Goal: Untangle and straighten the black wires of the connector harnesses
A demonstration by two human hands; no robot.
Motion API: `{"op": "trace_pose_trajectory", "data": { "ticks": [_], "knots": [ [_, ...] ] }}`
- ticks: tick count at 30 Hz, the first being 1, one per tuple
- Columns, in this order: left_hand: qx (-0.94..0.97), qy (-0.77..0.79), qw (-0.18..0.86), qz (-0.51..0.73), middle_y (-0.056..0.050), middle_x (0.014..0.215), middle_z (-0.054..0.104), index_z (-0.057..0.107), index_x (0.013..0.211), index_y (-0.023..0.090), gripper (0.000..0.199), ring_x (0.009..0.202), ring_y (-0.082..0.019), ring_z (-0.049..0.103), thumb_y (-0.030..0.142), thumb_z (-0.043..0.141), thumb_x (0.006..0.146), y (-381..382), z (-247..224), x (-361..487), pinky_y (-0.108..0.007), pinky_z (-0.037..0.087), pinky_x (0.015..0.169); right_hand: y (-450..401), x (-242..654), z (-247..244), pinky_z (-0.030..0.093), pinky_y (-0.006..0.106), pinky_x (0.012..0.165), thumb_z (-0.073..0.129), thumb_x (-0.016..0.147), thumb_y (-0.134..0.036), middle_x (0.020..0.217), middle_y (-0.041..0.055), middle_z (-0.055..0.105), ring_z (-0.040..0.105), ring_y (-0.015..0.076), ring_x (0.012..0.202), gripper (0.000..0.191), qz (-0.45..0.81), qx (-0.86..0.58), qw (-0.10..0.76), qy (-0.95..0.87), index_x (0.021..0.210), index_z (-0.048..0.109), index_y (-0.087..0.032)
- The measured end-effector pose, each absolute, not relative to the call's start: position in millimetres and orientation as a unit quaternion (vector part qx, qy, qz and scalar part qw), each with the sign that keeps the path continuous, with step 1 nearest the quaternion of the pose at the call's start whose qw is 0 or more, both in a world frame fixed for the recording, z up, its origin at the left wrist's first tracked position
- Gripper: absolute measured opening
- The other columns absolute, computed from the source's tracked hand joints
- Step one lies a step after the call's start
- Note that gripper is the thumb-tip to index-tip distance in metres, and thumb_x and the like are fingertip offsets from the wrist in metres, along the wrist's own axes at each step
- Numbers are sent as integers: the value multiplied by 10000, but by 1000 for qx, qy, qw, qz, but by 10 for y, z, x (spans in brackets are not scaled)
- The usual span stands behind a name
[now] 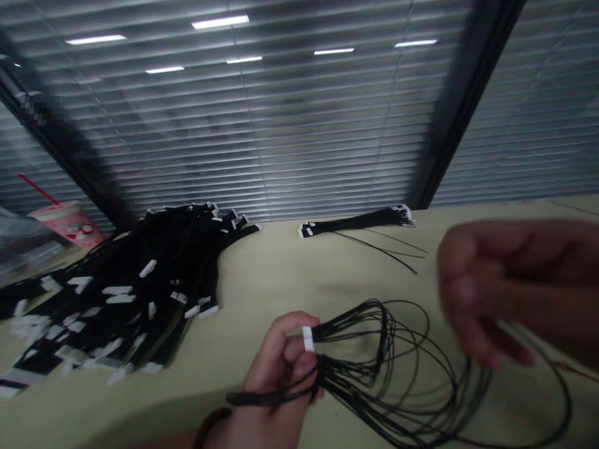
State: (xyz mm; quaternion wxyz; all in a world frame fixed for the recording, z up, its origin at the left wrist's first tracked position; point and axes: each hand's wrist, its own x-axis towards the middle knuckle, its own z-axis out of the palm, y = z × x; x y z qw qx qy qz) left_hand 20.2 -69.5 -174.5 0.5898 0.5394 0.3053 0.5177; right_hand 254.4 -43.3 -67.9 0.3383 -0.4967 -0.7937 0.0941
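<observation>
My left hand (285, 368) is closed around a bundle of thin black wires (369, 368) near the bottom middle. A white connector (307, 338) sticks up between its fingers, with wires running out of it to the right in loops. My right hand (505, 287) is raised at the right, blurred, its fingers curled together. Wire loops pass below its fingers; whether a wire end sits in the pinch cannot be made out.
A large heap of black wire harnesses (173, 268) with white connectors lies at the left. Behind it stands a pink cup (70, 223) with a red straw. A smaller harness bundle (355, 221) and loose wires lie at the back, before window blinds (281, 125).
</observation>
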Motion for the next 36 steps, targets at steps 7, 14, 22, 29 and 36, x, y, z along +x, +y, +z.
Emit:
{"op": "trace_pose_trajectory", "data": {
  "ticks": [7, 14, 22, 29, 36],
  "knots": [
    [552, 286, 582, 524, 36, 691, 558, 546, 1093, 328, 180, 566, -51, 462, 299, 494, 924, -735, -1740, 230, -116, 369, 528, -697, 2012, -1090, 338, 217, 481, 519, 762, -98, 591, -65, 590, 513, 89, 502, 175, 149, -440, 292, -836, 659, 585, -224],
    [592, 255, 531, 550, 22, 704, 624, 563, 1119, 335, 212, 586, -62, 496, 277, 497, 927, -745, -1762, 270, -129, 384, 531, -726, 2029, -1129, 384, 256, 517, 491, 788, -122, 657, -50, 617, 555, 134, 555, 185, 143, -444, 274, -841, 708, 613, -236],
    [625, 259, 512, 529, 30, 742, 623, 518, 1149, 343, 225, 610, -59, 495, 266, 452, 948, -733, -1752, 239, -122, 382, 543, -739, 2005, -1163, 423, 262, 538, 515, 770, -114, 659, -40, 613, 563, 142, 572, 150, 109, -427, 269, -856, 707, 600, -221],
    [702, 250, 445, 497, -10, 729, 633, 442, 1204, 300, 252, 564, -84, 526, 308, 426, 952, -675, -1824, 198, -168, 405, 520, -754, 2021, -1188, 383, 242, 524, 515, 782, -115, 651, -70, 598, 531, 113, 555, 147, 96, -396, 301, -862, 716, 570, -235],
    [746, 244, 374, 494, 2, 666, 588, 409, 1221, 303, 264, 551, -101, 524, 314, 395, 958, -632, -1882, 205, -189, 399, 511, -748, 1996, -1143, 372, 242, 507, 548, 731, -77, 623, -67, 593, 527, 105, 527, 150, 67, -377, 278, -881, 683, 560, -220]
  ]
}}
